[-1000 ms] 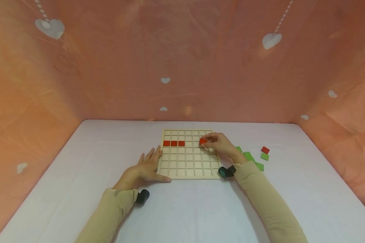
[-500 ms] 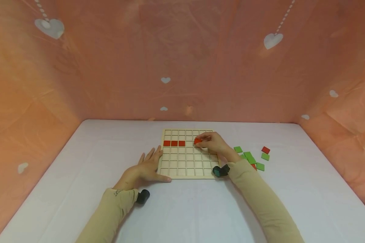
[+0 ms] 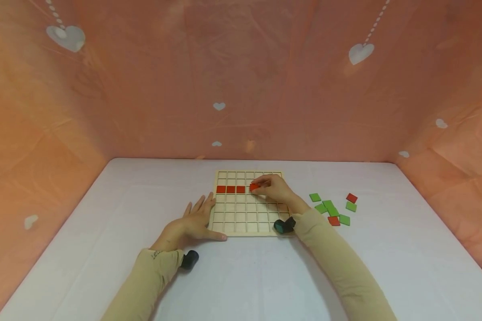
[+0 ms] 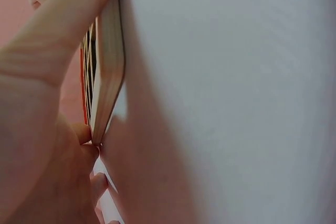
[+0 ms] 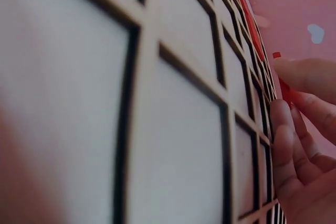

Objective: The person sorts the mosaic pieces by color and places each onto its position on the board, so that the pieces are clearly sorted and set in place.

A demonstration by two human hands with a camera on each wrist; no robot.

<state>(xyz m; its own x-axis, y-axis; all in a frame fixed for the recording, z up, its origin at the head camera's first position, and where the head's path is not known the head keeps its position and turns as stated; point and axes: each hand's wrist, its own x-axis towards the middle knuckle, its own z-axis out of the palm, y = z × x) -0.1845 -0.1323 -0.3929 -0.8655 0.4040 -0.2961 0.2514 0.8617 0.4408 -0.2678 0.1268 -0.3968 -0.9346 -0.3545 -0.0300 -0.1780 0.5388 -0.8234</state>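
Note:
A wooden grid board [image 3: 241, 218] lies on the table, with three red tiles [image 3: 230, 189] side by side in its third row from the back, at the left. Over that same row, my right hand [image 3: 277, 189] pinches a red tile [image 3: 254, 187] between thumb and fingers. In the right wrist view the held tile [image 5: 285, 92] shows partly behind the fingers. My left hand [image 3: 193, 224] rests with spread fingers against the board's left edge, its thumb at the front left corner. The left wrist view shows the left hand [image 4: 42, 93] touching the board's side [image 4: 109, 61].
Right of the board lie several loose green tiles [image 3: 330, 208], a red tile [image 3: 334, 221] and another red tile [image 3: 351, 198] farther right. A white cloth covers the table [image 3: 233, 285]. A pink-orange curtain [image 3: 241, 89] with white hearts hangs around it.
My right hand has moved left along the row with its red tile, closer to the three tiles. More of the loose tiles now show beside the forearm. My left hand has stayed in place.

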